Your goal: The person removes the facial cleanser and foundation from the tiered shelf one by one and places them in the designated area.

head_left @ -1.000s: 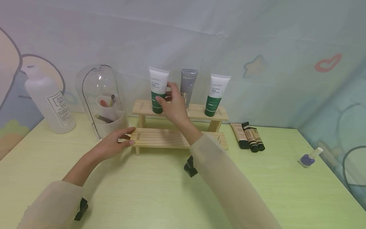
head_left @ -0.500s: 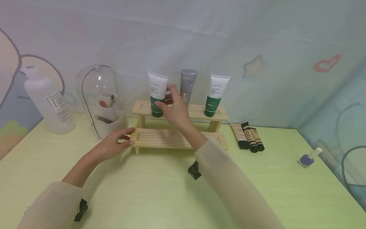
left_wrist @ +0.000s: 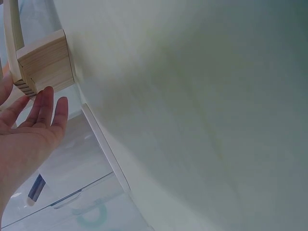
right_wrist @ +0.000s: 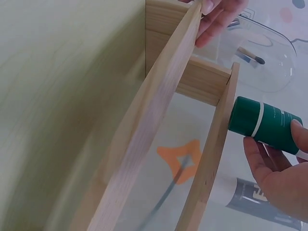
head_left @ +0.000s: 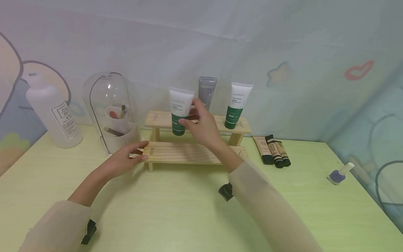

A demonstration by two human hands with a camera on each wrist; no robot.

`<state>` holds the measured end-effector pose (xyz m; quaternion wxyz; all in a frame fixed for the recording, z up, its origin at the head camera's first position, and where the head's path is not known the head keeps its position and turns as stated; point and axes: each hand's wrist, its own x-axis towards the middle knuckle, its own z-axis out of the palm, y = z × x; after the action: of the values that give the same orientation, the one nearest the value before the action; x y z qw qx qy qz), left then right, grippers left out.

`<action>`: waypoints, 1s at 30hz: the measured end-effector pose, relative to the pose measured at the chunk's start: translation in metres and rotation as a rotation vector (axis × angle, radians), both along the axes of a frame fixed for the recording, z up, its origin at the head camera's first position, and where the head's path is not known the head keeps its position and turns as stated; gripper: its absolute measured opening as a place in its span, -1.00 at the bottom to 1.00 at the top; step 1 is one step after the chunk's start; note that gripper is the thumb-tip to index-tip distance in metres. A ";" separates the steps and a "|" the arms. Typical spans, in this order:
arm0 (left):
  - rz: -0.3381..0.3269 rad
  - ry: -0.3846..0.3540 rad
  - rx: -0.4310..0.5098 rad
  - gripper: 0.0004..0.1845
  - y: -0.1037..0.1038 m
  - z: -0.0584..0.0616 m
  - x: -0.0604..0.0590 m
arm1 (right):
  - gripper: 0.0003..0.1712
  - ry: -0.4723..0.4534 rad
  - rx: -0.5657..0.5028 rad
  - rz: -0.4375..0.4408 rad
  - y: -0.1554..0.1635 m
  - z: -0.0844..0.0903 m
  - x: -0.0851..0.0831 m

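Pinches a white-and-green tube (head_left: 179, 112) cap-down between thumb and fingers of the right hand (head_left: 204, 128), parted only by the tube's width; holds it close to the upper shelf (head_left: 158, 119), cannot tell whether touching; with the left hand (head_left: 125, 159), grips the left end of the lower shelf (head_left: 179, 152) between spread thumb and fingers.

Plain, loose beige sleeves (head_left: 270, 203) clothe both arms, a small black fitting (head_left: 89, 231) showing beside each cuff (head_left: 80, 207).
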<state>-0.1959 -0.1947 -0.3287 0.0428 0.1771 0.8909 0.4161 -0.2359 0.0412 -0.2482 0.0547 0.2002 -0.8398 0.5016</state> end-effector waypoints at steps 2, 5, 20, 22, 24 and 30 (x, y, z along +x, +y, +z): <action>-0.003 0.003 0.003 -0.45 0.000 0.000 0.000 | -0.45 -0.005 0.009 0.002 0.005 0.000 0.001; -0.006 0.002 0.006 -0.44 0.000 0.000 0.001 | -0.45 -0.019 0.004 0.018 0.012 -0.002 0.001; -0.017 0.011 0.013 -0.44 0.001 0.000 0.002 | -0.44 -0.260 -0.026 0.212 0.058 -0.009 0.010; -0.016 0.013 0.012 -0.44 0.001 0.001 0.003 | -0.45 -0.298 -0.018 0.222 0.065 -0.012 0.011; -0.017 0.016 0.012 -0.44 0.001 0.001 0.003 | -0.44 -0.336 -0.007 0.227 0.073 -0.015 0.012; -0.015 0.013 0.010 -0.44 0.001 0.002 0.004 | -0.37 -0.421 0.040 0.221 0.097 -0.026 0.015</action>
<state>-0.1919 -0.1932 -0.3267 0.0393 0.1869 0.8877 0.4190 -0.2204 0.1383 -0.2742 -0.1807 0.1829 -0.8154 0.5187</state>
